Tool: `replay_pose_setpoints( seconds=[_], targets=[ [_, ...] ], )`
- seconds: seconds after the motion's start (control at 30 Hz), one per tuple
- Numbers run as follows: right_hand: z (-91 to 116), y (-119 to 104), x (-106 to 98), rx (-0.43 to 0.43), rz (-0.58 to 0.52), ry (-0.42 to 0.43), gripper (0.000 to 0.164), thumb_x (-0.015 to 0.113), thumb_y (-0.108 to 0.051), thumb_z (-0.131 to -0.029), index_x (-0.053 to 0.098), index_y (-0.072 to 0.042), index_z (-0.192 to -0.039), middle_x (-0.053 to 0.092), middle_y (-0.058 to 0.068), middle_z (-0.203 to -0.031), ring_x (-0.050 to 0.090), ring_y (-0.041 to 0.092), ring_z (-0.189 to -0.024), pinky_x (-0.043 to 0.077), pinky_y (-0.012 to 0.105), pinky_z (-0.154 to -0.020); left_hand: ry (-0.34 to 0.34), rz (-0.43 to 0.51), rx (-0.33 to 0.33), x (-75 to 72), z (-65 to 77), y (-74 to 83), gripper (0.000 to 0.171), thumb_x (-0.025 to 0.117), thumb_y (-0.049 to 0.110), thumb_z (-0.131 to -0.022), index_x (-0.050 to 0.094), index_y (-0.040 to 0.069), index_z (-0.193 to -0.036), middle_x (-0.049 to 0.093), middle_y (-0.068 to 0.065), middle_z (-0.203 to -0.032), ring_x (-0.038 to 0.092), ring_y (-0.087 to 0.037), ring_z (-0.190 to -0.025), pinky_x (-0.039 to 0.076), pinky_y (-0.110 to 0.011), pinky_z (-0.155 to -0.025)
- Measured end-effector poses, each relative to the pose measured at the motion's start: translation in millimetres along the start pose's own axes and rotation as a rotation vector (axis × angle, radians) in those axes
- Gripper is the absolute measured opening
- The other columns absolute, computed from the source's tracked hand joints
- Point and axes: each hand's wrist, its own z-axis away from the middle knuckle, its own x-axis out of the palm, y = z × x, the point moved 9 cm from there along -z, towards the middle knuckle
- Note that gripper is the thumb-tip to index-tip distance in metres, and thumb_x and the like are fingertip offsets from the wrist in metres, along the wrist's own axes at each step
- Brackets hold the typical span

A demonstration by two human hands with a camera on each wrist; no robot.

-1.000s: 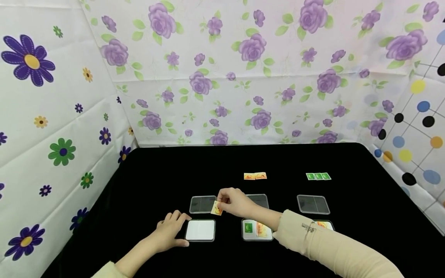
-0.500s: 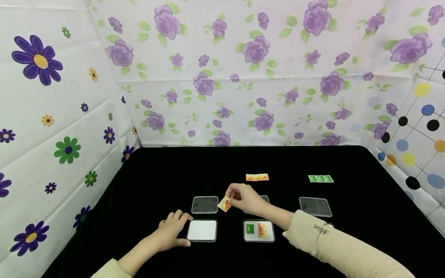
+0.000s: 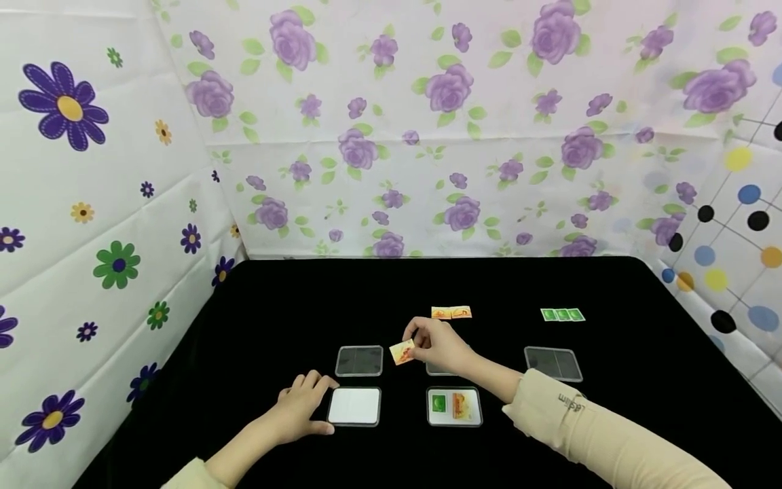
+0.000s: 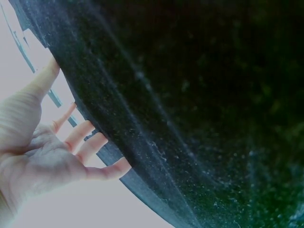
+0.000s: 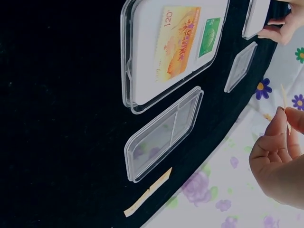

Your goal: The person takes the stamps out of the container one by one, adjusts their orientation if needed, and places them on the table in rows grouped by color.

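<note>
In the head view my right hand (image 3: pixel 441 346) pinches a yellow-orange postage stamp (image 3: pixel 402 352) between thumb and fingers, raised above the table. The stamp shows almost edge-on in the right wrist view. Behind and below that hand lies the middle clear lid (image 3: pixel 437 370), partly covered by it. My left hand (image 3: pixel 297 409) rests on the table with thumb and fingers spread along the left side of a clear case with a white insert (image 3: pixel 354 406). A second case (image 3: pixel 478 415) holds a green stamp (image 3: pixel 438 403) and an orange stamp (image 3: pixel 462 406), marked 1.20 in the right wrist view.
Two orange stamps (image 3: pixel 451 312) lie at the back, with three green stamps (image 3: pixel 563 314) to their right. Clear lids lie at left (image 3: pixel 359 360) and right (image 3: pixel 553 364). My right sleeve (image 3: pixel 580 414) crosses the black tablecloth (image 3: pixel 305 292). Patterned cloth walls (image 3: pixel 391 136) surround the table.
My right hand has moved right and slightly farther from me with the stamp, which has turned in its fingers. The left hand stays beside the case. The view has shifted slightly.
</note>
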Motion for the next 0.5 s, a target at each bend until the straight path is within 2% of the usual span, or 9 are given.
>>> replay_pose_setpoints(
  seconds=[0.3,0.5],
  targets=[
    [-1,6,-5,-0.003,-0.015,0.045,0.005,0.061,-0.001,-0.089,0.056,-0.001,-0.088,0.060,0.008,-0.075,0.052,0.009,-0.062,0.043,0.019,-0.058,-0.016,0.005,-0.010,3.4,2.5,-2.2,0.065,0.081,0.035,-0.066,0.052,0.011,-0.119,0.051,-0.007,-0.108,0.049,-0.028,-0.102,0.043,-0.063,-0.082],
    [-5,12,-9,-0.013,-0.003,0.056,0.004,0.060,-0.001,-0.089,0.056,-0.001,-0.087,0.059,0.009,-0.078,0.048,0.004,-0.061,0.042,0.019,-0.055,-0.004,-0.002,-0.008,0.3,1.0,-1.1,0.064,0.082,0.034,-0.066,0.052,0.011,-0.119,0.051,-0.008,-0.109,0.049,-0.029,-0.103,0.043,-0.064,-0.083]
  ],
)
